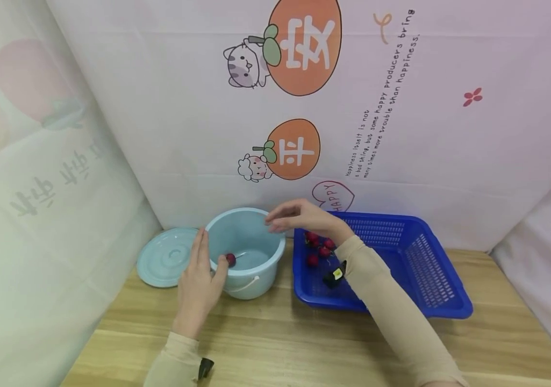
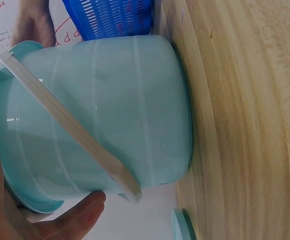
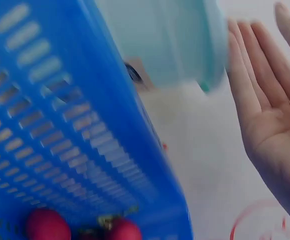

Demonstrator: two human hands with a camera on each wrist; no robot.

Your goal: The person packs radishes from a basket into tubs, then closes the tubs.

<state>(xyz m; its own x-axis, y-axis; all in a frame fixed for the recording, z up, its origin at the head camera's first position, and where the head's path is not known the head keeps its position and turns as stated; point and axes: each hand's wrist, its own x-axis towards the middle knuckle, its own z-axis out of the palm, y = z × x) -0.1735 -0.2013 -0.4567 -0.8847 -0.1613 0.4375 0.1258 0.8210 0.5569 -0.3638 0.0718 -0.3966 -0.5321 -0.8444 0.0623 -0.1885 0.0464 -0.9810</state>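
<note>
Steady the light-blue bucket [image 1: 264, 279] with the left hand [image 1: 201, 279], straight-fingered at its left rim. Clear the right rim with the right hand [image 1: 304, 216], open and empty. Mind the radish [image 1: 230, 259] inside, near left; best pinch other radishes [image 1: 312, 260] singly, inside the blue basket's [image 1: 314, 299] left end.

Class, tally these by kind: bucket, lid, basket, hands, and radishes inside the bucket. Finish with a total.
Bucket: 1
Lid: 1
Basket: 1
Hands: 2 (left hand, right hand)
Radish inside the bucket: 1
Total: 6
</note>
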